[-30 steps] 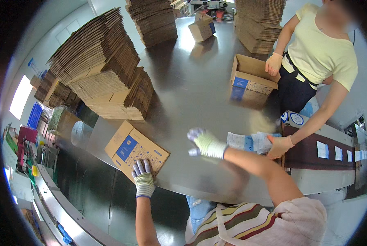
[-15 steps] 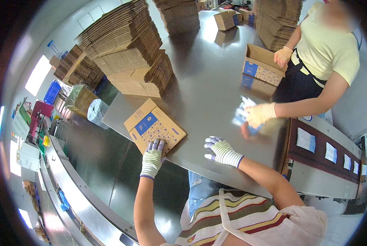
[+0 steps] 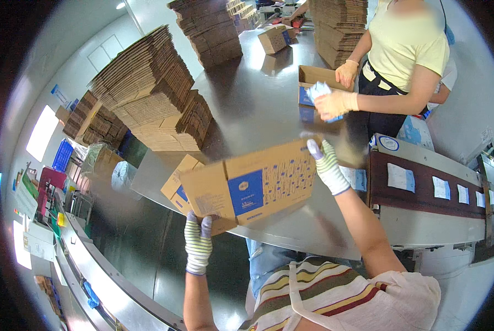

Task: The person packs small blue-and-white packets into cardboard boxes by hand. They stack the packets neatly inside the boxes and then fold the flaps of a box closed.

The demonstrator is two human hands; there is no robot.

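Observation:
A brown cardboard box with a blue printed panel is held up in front of me, partly unfolded, over the near part of the metal table. My left hand, in a striped glove, grips its lower left corner. At the upper right end, my right hand pinches the box's edge, also gloved. Behind the box's left end, another folded carton lies on the table, partly hidden. How far the held box is opened inside does not show.
Tall stacks of flat cartons stand at the table's left and back. Across from me, a co-worker puts blue-white packets at an open box. On the right, a dark conveyor belt carries several packets.
A carton has been lifted off the table and spread between both hands. My right hand has closed on it. The co-worker's packets have moved up to the open box.

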